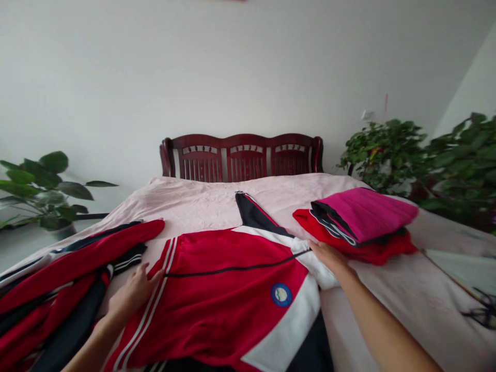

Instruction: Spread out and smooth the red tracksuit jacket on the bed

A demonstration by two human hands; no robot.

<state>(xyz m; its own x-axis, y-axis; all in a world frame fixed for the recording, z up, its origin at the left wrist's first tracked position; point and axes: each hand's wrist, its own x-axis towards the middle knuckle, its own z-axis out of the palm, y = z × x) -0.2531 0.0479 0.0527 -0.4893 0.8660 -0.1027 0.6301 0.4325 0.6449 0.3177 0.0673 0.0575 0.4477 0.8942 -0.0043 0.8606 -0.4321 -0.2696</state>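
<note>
Red track jacket (pixel 228 305) was spread flat on a bed (pixel 194 206) with a pale pink cover, its lower edge cut off by the bottom of the frame. Its black zip line was seen running crosswise, while a navy panel (pixel 253 213) narrowed toward the dark red wooden headboard (pixel 242 157). A round blue-rimmed badge (pixel 281 294) was visible, but its small markings could not be read. The left hand (pixel 134 292) was laid open on the jacket beside its white stripes, fingers spread, with no grip made out. The right hand (pixel 329 261) was pressed nearly flat on the white panel at the zip's end, also open. To the left, a crumpled red-and-navy garment (pixel 58 289) was partly cut off. To the right, a folded magenta garment (pixel 364 214) was stacked on a red garment (pixel 349 245). Potted plants (pixel 387 155) stood beyond.
</note>
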